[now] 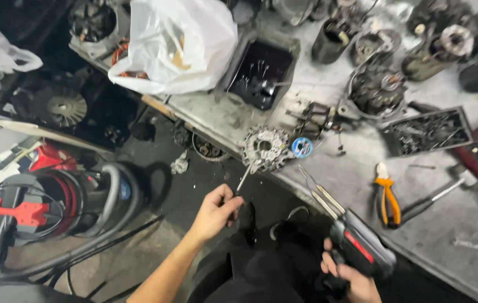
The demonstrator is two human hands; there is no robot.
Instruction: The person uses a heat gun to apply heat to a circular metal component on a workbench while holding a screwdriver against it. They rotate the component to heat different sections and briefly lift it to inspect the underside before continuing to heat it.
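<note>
My left hand [215,212] grips a thin screwdriver [244,178] whose tip touches a round grey metal rectifier part [264,148] lying at the edge of the workbench [356,174]. My right hand [351,278] holds a black and red soldering gun [356,244] by its handle, with its thin wire tip [314,185] pointing toward the bench edge just right of the round part. A small blue spool of solder [301,147] sits beside the part.
Orange-handled pliers [387,199] lie on the bench to the right. A dark tray of small parts [426,132], a black box [261,73], several alternator housings [376,90] and a white plastic bag [174,42] crowd the bench. A vacuum cleaner with hose [54,205] stands on the floor at left.
</note>
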